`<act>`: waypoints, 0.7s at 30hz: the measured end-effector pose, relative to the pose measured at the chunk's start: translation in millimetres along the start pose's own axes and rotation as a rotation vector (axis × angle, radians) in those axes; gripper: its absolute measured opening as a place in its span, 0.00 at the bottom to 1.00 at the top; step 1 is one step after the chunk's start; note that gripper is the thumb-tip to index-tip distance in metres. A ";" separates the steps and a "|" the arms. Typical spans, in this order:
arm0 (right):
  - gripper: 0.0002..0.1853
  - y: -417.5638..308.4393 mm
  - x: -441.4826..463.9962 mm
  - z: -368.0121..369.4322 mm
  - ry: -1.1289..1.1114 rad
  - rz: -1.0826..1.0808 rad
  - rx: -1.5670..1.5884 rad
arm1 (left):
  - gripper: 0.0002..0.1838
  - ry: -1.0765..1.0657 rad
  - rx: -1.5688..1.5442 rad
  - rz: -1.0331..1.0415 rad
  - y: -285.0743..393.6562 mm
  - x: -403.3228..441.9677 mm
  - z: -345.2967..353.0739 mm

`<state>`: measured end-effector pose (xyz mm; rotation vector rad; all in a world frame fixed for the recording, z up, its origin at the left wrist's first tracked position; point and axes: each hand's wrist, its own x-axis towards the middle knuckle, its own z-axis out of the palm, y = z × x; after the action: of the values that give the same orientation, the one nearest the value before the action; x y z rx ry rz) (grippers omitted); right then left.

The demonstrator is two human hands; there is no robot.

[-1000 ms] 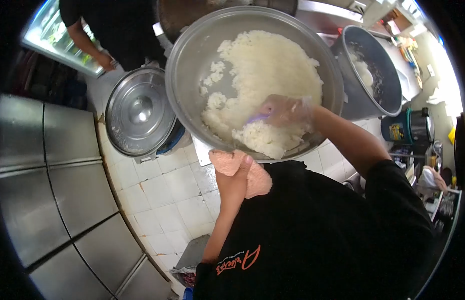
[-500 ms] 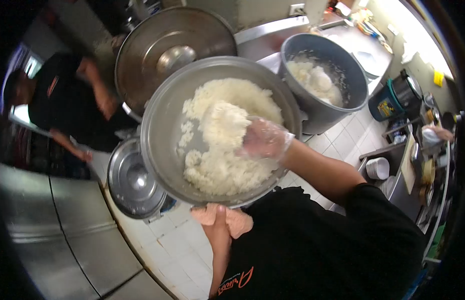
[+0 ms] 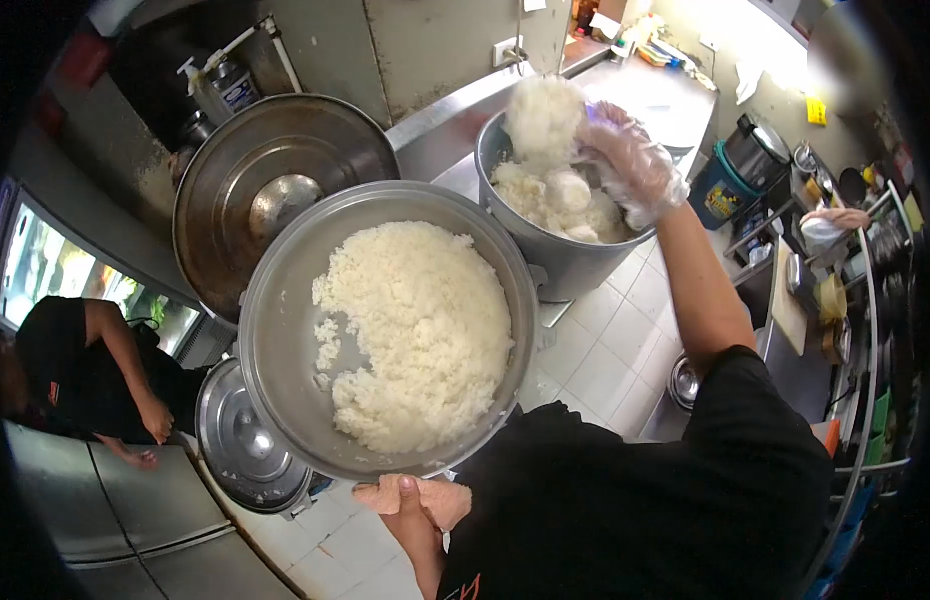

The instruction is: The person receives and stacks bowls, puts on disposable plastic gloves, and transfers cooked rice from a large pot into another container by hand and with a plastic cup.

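My left hand grips a folded peach cloth against the near rim of a wide metal pot. A large mass of cooked white rice lies inside this tilted pot, with a bare patch at its left. My right hand, in a clear plastic glove, is closed on a big clump of rice above a deeper grey pot. Whether a scoop is under the clump, I cannot tell. More rice and a smooth white rounded lump are in the deeper pot.
A large round metal lid or pan leans behind the wide pot. Another metal lid is lower left. A person in black stands at the left beside steel cabinets. Shelves with kitchenware line the right.
My right hand has lifted a clump of rice out of the wide pot and carried it right, over the deeper pot. My left hand keeps its hold. The view has shifted.
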<state>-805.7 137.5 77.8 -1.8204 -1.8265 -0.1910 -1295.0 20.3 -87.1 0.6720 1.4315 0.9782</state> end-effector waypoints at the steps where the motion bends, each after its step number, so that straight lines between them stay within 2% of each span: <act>1: 0.10 18.0 -1.9 3.0 -0.048 -0.185 -0.337 | 0.32 0.005 0.050 -0.057 6.2 -3.0 2.3; 2: 0.10 37.0 -4.9 7.2 -0.095 -0.366 -0.674 | 0.32 0.008 0.101 -0.114 12.6 -5.8 4.7; 3: 0.10 42.9 -10.9 17.6 -0.154 -0.141 -0.554 | 0.31 0.003 0.149 -0.206 41.0 -17.0 15.3; 4: 0.10 48.9 -16.9 28.0 -0.180 0.085 -0.446 | 0.31 -0.008 0.114 -0.188 45.3 -19.2 18.9; 5: 0.13 52.2 -17.6 21.6 -0.100 -0.007 -0.614 | 0.30 -0.019 0.078 -0.170 49.4 -21.5 22.2; 7: 0.19 60.3 -8.6 11.2 0.064 -0.227 -0.935 | 0.29 -0.021 -0.182 0.083 26.0 -15.7 24.9; 9: 0.16 29.4 10.4 9.9 0.228 -0.038 -0.629 | 0.29 -0.022 -0.035 -0.028 19.4 -8.0 15.1; 10: 0.14 -12.1 23.5 0.0 0.170 -0.144 -0.482 | 0.29 0.001 0.033 -0.086 13.9 -6.1 7.1; 11: 0.12 -49.7 34.5 2.4 0.111 -0.260 -0.317 | 0.29 0.019 0.063 -0.049 -0.9 -1.8 1.7; 12: 0.13 -61.6 45.2 33.4 0.117 -0.434 -0.289 | 0.30 0.046 0.093 -0.012 -8.8 1.3 1.8; 13: 0.13 -76.4 55.9 64.5 0.133 -0.609 -0.257 | 0.29 0.083 0.181 -0.037 14.3 -6.8 9.1; 14: 0.13 -124.0 55.5 82.0 0.023 -0.642 -0.295 | 0.28 0.117 0.268 -0.066 37.5 -14.5 16.9; 15: 0.12 -105.9 63.9 150.5 -0.086 -0.642 -0.257 | 0.27 0.117 0.191 -0.013 27.5 -12.1 12.3; 16: 0.12 -129.0 72.5 191.9 -0.204 -0.655 -0.324 | 0.26 0.106 0.118 0.043 22.0 -9.7 12.0; 17: 0.12 -131.7 83.7 257.7 -0.342 -0.586 -0.362 | 0.25 0.084 0.042 0.106 21.2 -6.8 14.9; 18: 0.13 -135.2 95.9 310.2 -0.478 -0.514 -0.406 | 0.25 0.068 0.037 0.070 25.8 -5.9 16.5; 21: 0.14 -185.3 113.2 354.5 -0.453 -0.382 -0.224 | 0.23 0.039 0.022 -0.001 30.2 -7.6 15.1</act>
<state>-1073.8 389.5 -115.8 -1.7411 -2.5597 -0.1325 -1283.7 30.8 -56.1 0.6715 1.4789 0.9806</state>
